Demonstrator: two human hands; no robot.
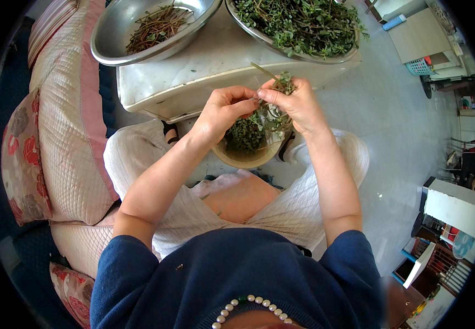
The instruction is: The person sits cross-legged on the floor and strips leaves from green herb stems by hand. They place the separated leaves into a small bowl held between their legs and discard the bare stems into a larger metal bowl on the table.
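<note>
Above a yellowish basin (247, 163) between my knees, both hands meet over loose small-leaved greens (245, 133). My right hand (297, 105) is closed around a leafy green sprig (285, 83); a thick pale stem pokes out past its fingers toward the upper left. With thumb and forefinger pinched, my left hand (223, 113) works at the sprig's stem, its fingertips touching the right thumb. More leaves hang just below the hands. The exact spot of the left pinch is partly hidden by the fingers.
A white low table (210, 71) stands ahead. On it, a metal bowl (108, 46) at left holds bare reddish stems (158, 30); another metal bowl (281, 50) at right is heaped with greens (308, 24). A quilted sofa (64, 126) runs along the left.
</note>
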